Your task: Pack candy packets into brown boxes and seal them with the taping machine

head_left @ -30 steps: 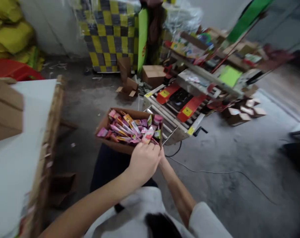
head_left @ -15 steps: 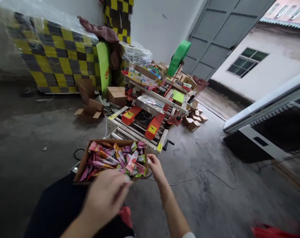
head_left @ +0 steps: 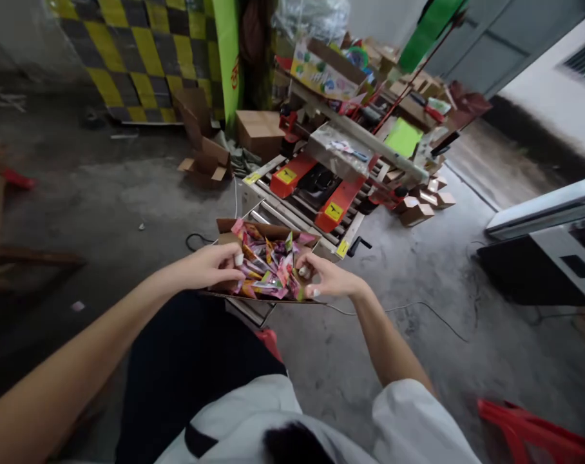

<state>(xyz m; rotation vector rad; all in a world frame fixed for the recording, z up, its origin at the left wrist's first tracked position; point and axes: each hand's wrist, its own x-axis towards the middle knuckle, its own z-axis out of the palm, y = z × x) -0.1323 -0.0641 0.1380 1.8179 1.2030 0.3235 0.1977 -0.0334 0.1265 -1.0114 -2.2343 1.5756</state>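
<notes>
An open cardboard box (head_left: 225, 227) sits in front of me, filled with small packets (head_left: 273, 264) in shiny pink, purple, orange and green wrappers. My left hand (head_left: 212, 265) reaches over the box's left end. Its fingers are bent, thumb apart from them, touching the wrappers. At the right end my right hand (head_left: 331, 277) curves inward, fingertips and thumb separated, against the packets on that side. Neither hand lifts a packet. Part of the box's left wall is hidden behind my left hand.
Beyond the box stands a roller carton-sealing machine (head_left: 316, 180) with orange guides and a crank handle (head_left: 359, 245). An opened carton (head_left: 206, 158) and a closed carton (head_left: 259, 132) lie behind it. A cable (head_left: 418, 304) crosses the floor; a red stool (head_left: 529, 428) is lower right.
My left hand has gone from in front of the box to its left end, over the packets. My right hand has moved from the right edge onto the packets. The view has tilted down.
</notes>
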